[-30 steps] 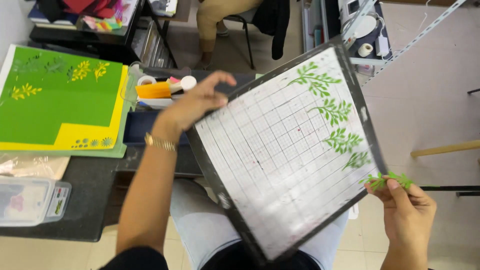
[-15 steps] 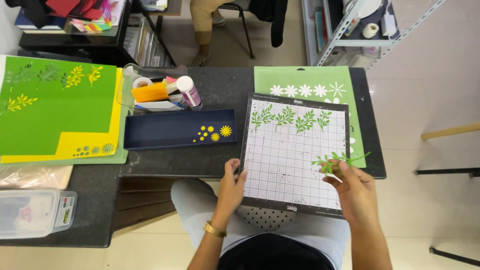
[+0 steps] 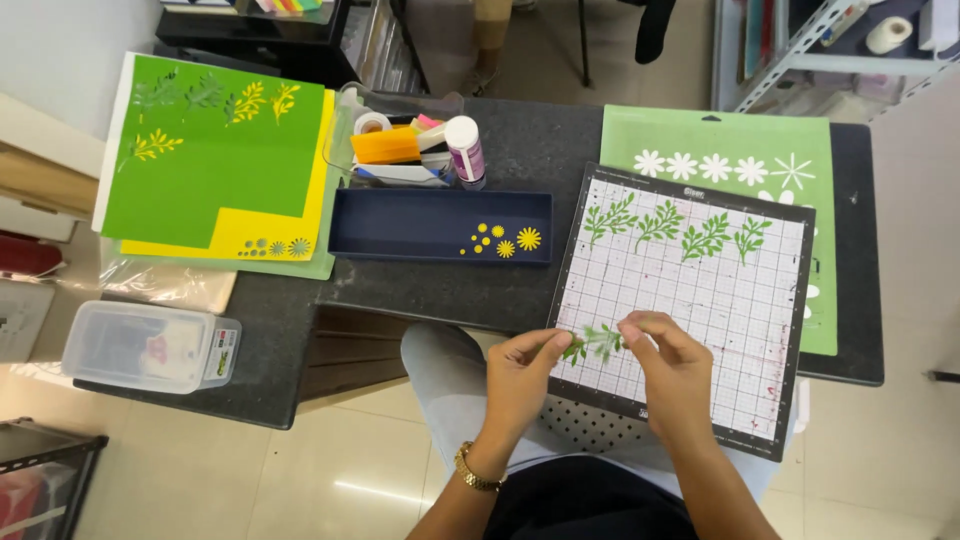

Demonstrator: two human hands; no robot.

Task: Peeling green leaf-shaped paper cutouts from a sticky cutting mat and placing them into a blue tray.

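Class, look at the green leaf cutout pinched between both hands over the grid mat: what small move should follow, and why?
Probably lift the leaf cutout clear of the grid mat. Both hands, left hand and right hand, pinch it, and it sits apart from the four sprigs stuck along the top.

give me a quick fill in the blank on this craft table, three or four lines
1. Both hands, left hand and right hand, pinch a green paper ____ between them.
2. The cutting mat bears ____ more green cutouts along its top edge.
3. The flowers in the navy tray are ____.
4. The white flowers lie on a ____ sheet.

Missing words: leaf sprig; four; yellow; green
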